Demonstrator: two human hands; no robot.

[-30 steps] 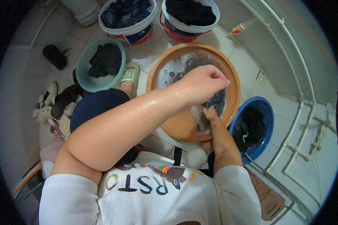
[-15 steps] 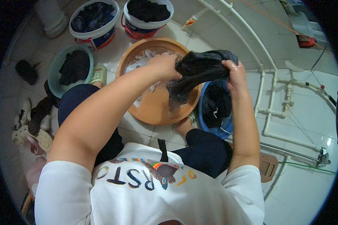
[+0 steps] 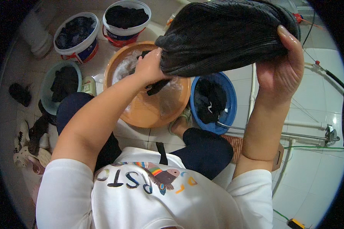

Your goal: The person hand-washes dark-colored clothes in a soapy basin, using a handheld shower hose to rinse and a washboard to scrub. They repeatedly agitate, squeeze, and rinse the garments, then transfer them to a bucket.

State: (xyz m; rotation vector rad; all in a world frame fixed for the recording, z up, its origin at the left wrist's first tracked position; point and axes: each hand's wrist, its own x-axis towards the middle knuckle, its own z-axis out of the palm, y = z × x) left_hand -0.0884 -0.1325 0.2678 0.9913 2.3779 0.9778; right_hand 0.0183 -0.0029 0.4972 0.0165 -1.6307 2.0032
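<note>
A wet black knit garment is stretched out between my two hands, raised above the basin. Its exact kind I cannot make out. My left hand grips the bunched near end over the orange-brown basin. At the other end my right hand is raised high, its thumb over the cloth's edge and its fingers hidden behind or inside it. Below my left hand a dark end of cloth hangs down over the soapy water.
A blue basin with dark clothes stands right of the orange-brown one. Two white buckets and a pale green basin hold dark laundry. A ribbed washboard lies near my right knee; pipes run along the right.
My right hand has lifted the garment up and to the right, much closer to the camera, spreading it wide. My left hand has shifted slightly left, still gripping its end.
</note>
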